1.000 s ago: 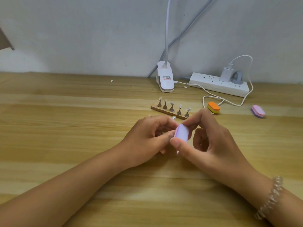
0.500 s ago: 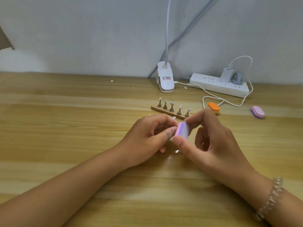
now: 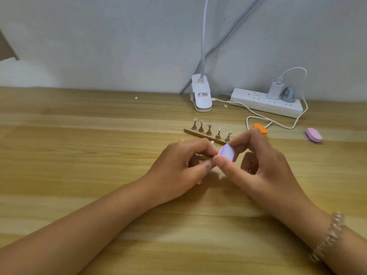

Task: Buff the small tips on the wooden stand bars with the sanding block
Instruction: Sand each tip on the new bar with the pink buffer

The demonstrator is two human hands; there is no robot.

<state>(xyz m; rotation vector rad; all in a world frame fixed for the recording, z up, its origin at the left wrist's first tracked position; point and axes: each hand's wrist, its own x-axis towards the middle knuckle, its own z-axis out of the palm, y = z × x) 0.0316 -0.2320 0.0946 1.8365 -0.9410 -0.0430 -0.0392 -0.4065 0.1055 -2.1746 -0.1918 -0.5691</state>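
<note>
My right hand (image 3: 264, 171) pinches a small lilac sanding block (image 3: 227, 152) between thumb and forefinger, low over the table. My left hand (image 3: 178, 167) has its fingers curled and its fingertips pressed together against the block's left edge. They pinch a small piece that is almost wholly hidden. Just behind both hands lies a wooden stand bar (image 3: 198, 133) with several metal pegs, each topped by a clear tip (image 3: 229, 133). A bit of wood (image 3: 199, 155) shows under my left fingers.
An orange sanding block (image 3: 260, 129) and a pink-and-purple one (image 3: 313, 135) lie to the right. A white clip lamp base (image 3: 201, 96), a power strip (image 3: 258, 102) and a looping white cable (image 3: 278, 124) sit along the wall. The wooden table (image 3: 79, 155) stretches left.
The sanding block has shifted slightly and turned in my right fingers, its broad face showing more. Both hands stay together in the same spot.
</note>
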